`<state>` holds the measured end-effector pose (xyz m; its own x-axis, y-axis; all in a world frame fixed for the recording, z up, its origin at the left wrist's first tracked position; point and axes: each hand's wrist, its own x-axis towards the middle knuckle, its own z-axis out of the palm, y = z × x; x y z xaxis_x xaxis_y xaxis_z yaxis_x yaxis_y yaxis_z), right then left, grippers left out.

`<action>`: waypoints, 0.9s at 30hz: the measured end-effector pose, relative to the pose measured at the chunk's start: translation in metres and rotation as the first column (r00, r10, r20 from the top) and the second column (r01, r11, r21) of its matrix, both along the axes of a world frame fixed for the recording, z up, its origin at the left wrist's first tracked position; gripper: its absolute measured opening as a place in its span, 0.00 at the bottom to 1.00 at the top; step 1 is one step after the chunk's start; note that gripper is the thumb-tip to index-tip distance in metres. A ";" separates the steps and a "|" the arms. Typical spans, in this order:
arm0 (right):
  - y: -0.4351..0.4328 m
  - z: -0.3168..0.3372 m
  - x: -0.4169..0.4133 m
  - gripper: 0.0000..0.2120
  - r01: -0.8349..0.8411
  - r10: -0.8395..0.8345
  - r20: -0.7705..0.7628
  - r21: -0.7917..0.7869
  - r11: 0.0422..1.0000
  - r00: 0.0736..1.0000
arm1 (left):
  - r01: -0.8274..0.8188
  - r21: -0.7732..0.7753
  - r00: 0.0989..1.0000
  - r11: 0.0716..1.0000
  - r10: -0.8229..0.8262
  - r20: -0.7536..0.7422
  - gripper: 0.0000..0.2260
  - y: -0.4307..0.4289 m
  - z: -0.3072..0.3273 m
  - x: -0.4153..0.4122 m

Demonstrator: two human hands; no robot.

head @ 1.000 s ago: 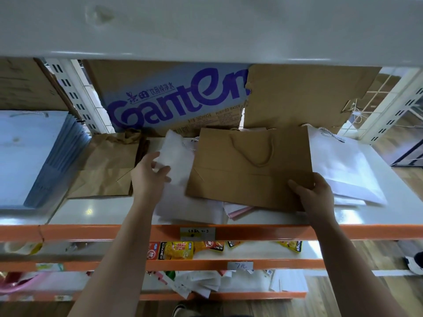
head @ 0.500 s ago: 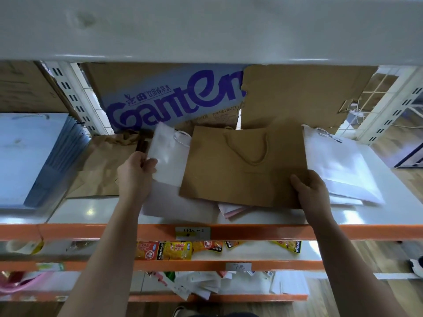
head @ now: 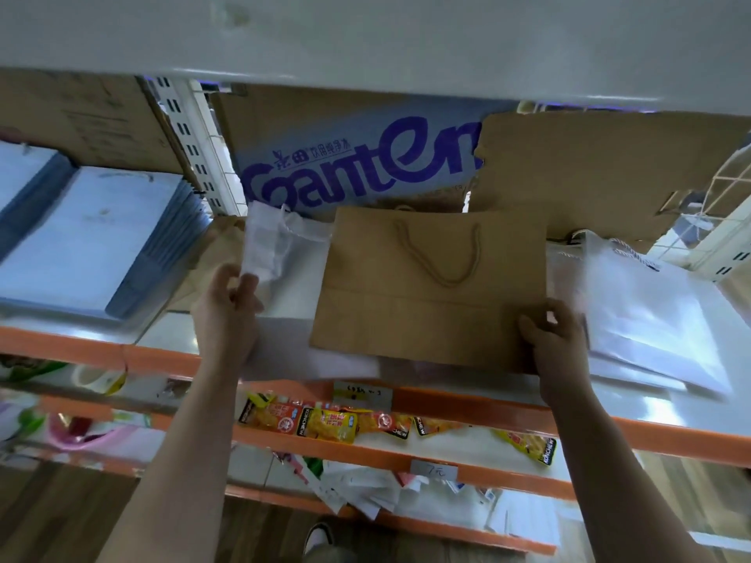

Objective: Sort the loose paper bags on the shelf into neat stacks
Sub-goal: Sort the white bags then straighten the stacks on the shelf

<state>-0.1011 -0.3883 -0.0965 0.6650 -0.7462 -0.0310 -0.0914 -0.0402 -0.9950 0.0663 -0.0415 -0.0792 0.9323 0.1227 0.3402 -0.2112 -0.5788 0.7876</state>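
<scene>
A purple-lettered cardboard box [head: 357, 164] stands at the back beside a torn cardboard sheet [head: 601, 164]; snack packets [head: 329, 424] lie below, above perhaps a shoe [head: 319, 536].

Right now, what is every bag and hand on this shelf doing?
left hand: grips the white bag's left edge
white bag: held, partly under the brown bag
brown bag: lying flat on top, handle folded down
right hand: pinches the brown bag's near corner
loose white bags: slanted, untidy pile
blue bags: stacked together

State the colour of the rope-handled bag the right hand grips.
Brown, the bag and its handle alike; head view.
</scene>
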 end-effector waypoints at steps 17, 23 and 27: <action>0.203 0.010 0.090 0.10 -0.241 0.245 0.080 -0.056 0.969 0.966 | -0.230 -0.133 0.971 0.964 0.237 0.040 0.07 0.201 0.004 -0.044; 0.332 0.006 0.125 0.09 -0.249 0.245 0.135 0.018 0.968 0.960 | -0.220 -0.121 0.968 0.968 0.231 0.092 0.03 0.319 0.011 -0.037; 0.402 0.005 0.142 0.14 -0.269 0.256 0.143 0.083 0.960 0.956 | -0.226 -0.134 0.962 0.965 0.242 0.123 0.02 0.394 0.009 -0.026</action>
<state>0.0410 0.0142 -0.0919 0.8403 -0.5421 0.0025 0.0385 0.0550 -0.9977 0.0398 0.3521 -0.0703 0.8179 0.3787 0.4331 -0.1921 -0.5298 0.8261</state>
